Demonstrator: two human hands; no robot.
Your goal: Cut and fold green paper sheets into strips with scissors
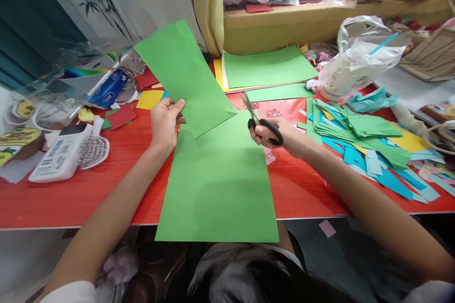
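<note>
My left hand (166, 122) pinches the lower left edge of a green paper piece (185, 75), which is held up at a tilt with one bottom corner bent. In my right hand (272, 132) is a pair of black-handled scissors (253, 112), fingers through the loops, blades pointing up and away. The blades are apart from the held piece. Beneath both hands a large green paper sheet (220, 184) lies flat and hangs over the table's front edge.
On the red table (302, 189), cut green and blue paper strips (377, 142) pile up at right, near a plastic-bagged cup (355, 66). Green sheets (266, 68) are stacked behind. At left lie a hairbrush (93, 150), a white container (59, 156) and a blue packet (108, 87).
</note>
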